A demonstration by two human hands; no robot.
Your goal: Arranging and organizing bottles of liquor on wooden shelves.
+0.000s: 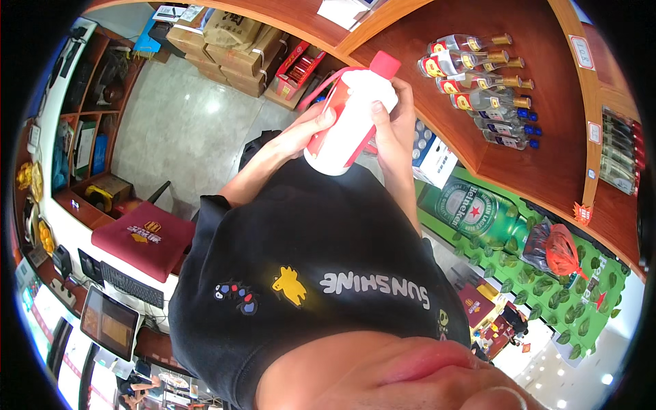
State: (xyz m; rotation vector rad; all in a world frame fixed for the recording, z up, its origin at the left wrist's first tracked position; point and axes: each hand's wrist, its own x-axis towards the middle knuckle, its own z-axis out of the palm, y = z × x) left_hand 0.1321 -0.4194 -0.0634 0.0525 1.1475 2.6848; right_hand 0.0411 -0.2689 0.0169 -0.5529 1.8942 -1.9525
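A white and red bottle with a red cap and a red strap is held up in front of my chest, tilted, its cap end towards the shelves. My left hand grips its left side, the thumb lying on the red part. On the other side my right hand holds it near the shoulder, thumb on the white surface and fingers partly hidden behind. The strap hangs in a loop from the cap, left of the bottle. Beneath the hands is my black printed top.
Glass liquor bottles stand on a wooden shelf at right. Cardboard boxes and a red box lie beyond. At left are a maroon-covered chair back, a keyboard and a monitor. People appear far off at the bottom.
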